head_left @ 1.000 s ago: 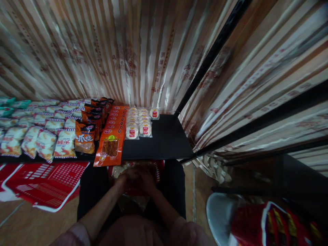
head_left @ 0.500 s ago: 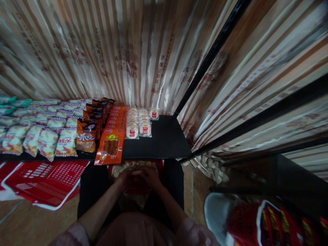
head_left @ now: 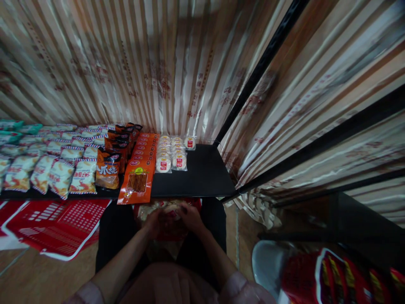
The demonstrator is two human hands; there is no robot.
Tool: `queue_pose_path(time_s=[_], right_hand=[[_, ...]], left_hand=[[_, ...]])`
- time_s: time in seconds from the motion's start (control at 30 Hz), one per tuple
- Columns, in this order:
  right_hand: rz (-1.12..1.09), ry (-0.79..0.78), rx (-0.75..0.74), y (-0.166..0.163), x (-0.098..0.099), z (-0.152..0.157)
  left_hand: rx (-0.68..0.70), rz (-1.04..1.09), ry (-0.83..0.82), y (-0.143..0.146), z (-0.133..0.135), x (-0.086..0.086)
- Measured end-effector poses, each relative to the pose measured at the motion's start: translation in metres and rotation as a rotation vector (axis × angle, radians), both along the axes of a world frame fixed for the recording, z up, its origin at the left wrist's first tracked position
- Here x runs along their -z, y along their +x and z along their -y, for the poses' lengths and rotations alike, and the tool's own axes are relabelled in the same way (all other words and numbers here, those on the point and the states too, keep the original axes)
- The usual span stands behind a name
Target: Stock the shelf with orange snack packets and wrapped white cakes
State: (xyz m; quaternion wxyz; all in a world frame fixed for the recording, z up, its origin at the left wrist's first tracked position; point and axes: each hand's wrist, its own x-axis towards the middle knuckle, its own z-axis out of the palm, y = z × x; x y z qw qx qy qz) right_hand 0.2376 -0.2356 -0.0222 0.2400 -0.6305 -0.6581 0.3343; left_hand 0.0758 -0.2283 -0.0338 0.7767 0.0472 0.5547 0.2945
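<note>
At far left, crinkled white plastic snack bags with striped seams (head_left: 82,176) lean at the black flat shelf's (head_left: 202,179) front edge, so a bump could tip one toward the red perforated plastic basket with a white handle (head_left: 68,223) below. Next, the flat orange plastic packet with a see-through window (head_left: 136,185) overhangs that edge; a rising forearm might catch it. Below, the left hand (head_left: 151,224) is beside a round pale packet with a red label (head_left: 171,210), held low over the lap; shadow hides whether its fingers grip. The right hand's fingers close on the packet's right side; a loose hold on slick wrapping could let it slip. Above, the upright round white packets with red labels (head_left: 179,161) could topple if knocked.
</note>
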Motion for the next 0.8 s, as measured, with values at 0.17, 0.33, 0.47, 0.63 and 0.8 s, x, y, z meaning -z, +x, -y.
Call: queue_pose_path(time_s=[0.17,0.33,0.47,0.63,0.8], right_hand=[[0.002,-0.016,0.091,0.006,-0.007,-0.002],[-0.173,-0.043,0.23,0.013,-0.006,-0.003],[-0.401,-0.072,0.319,0.014,-0.004,-0.003],[-0.714,-0.125,0.408,0.011,-0.009,-0.001],[-0.872,-0.152,0.489,0.007,-0.016,0.0]], left_hand=[[-0.004,0.055,0.023,0.002,0.001,-0.018],[0.036,0.103,0.057,0.004,-0.001,-0.039],[0.092,0.113,0.087,0.006,-0.002,-0.042],[0.135,0.081,0.144,0.01,-0.001,-0.041],[0.191,0.069,0.241,0.013,-0.002,-0.044]])
